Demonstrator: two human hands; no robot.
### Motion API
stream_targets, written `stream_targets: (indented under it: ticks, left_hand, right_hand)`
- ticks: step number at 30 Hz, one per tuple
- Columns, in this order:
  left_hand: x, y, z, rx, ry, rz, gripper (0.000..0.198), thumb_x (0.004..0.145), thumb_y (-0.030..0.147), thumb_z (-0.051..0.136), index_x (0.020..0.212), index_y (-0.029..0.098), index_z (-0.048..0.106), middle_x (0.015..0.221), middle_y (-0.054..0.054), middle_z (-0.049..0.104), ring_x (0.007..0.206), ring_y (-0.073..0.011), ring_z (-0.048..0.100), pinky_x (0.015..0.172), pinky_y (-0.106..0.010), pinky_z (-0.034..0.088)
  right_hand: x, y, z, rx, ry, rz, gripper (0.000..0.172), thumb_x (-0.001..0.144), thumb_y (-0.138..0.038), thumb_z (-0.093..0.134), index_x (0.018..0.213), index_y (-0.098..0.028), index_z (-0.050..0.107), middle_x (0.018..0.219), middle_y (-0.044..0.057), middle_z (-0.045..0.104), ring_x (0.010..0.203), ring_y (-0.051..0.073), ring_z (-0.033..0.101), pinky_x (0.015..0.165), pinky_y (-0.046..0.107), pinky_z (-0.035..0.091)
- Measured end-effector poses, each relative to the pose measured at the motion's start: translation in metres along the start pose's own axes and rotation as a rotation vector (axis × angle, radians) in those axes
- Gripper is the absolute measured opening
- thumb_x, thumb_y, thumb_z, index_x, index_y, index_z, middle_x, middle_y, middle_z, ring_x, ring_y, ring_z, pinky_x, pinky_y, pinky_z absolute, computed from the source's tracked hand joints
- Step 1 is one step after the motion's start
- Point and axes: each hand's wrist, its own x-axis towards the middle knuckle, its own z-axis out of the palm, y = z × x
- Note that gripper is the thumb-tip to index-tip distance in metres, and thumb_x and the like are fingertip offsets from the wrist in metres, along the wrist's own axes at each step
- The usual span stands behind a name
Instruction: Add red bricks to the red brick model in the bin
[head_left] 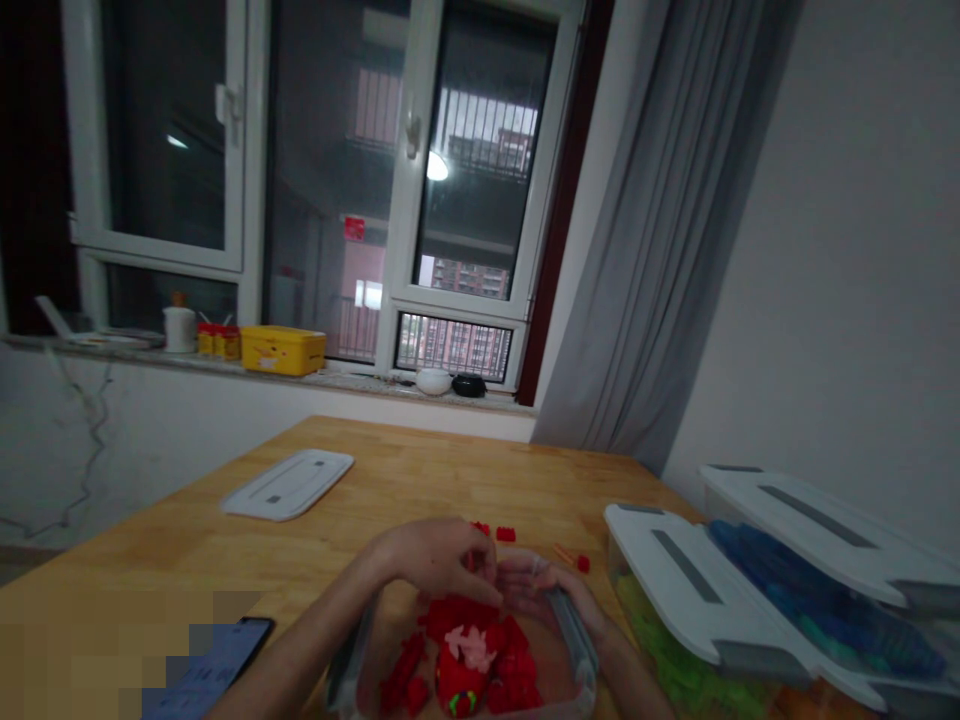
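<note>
A clear plastic box stands in front of me, holding several red toy bricks and a pale pink piece. A rounded red piece with a green and yellow mark lies among them. Above the box's far side, my left hand is curled, and a bit of red shows between its fingers, seemingly a small brick. My right hand is beside it at the far right corner, palm turned inward and fingers apart. The two hands nearly touch, so their fingertips are partly hidden.
Beyond my hands lie small red bricks, another red brick and a thin orange stick. Lidded boxes with green and blue contents stand right. A white lid and a phone lie left on the wooden table.
</note>
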Motion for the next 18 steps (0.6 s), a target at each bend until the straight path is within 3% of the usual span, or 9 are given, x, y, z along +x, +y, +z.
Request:
stream_targets:
  ticks: [4,8,13,18]
  left_hand:
    - [-0.005,-0.015,-0.013,-0.069,0.156,0.004,0.033,0.085,0.048,0.063,0.098,0.02,0.073,0.09,-0.002,0.075,0.078,-0.0166,0.065,0.066,-0.024,0.044]
    - [-0.009,-0.05,-0.022,-0.178,0.257,-0.11,0.038,0.085,0.051,0.059,0.098,0.017,0.071,0.088,-0.004,0.073,0.076,-0.0177,0.065,0.066,-0.026,0.048]
    - [-0.011,-0.1,-0.019,-0.234,0.276,-0.213,0.045,0.08,0.054,0.06,0.093,0.013,0.068,0.088,-0.009,0.072,0.076,-0.0209,0.067,0.063,-0.029,0.054]
    - [-0.006,-0.131,-0.006,-0.234,0.237,-0.258,0.043,0.076,0.051,0.06,0.096,0.013,0.069,0.091,-0.009,0.073,0.074,-0.0196,0.067,0.062,-0.027,0.053]
  right_hand:
    - [0.0,0.002,-0.004,0.06,-0.064,0.018,0.039,0.062,-0.021,0.054,0.093,-0.019,0.078,0.104,0.008,0.078,0.108,0.028,0.067,0.106,0.044,0.043]
    - [0.001,0.001,-0.003,0.052,-0.085,0.018,0.041,0.062,-0.022,0.052,0.093,-0.018,0.078,0.105,0.01,0.078,0.108,0.028,0.067,0.108,0.044,0.04]
    - [0.0,0.001,-0.004,0.048,-0.042,0.033,0.041,0.061,-0.022,0.053,0.094,-0.018,0.077,0.106,0.01,0.077,0.112,0.027,0.066,0.11,0.043,0.039]
    - [0.0,0.002,-0.005,0.033,-0.043,0.015,0.041,0.064,-0.022,0.055,0.097,-0.016,0.078,0.108,0.011,0.077,0.109,0.027,0.067,0.112,0.044,0.037]
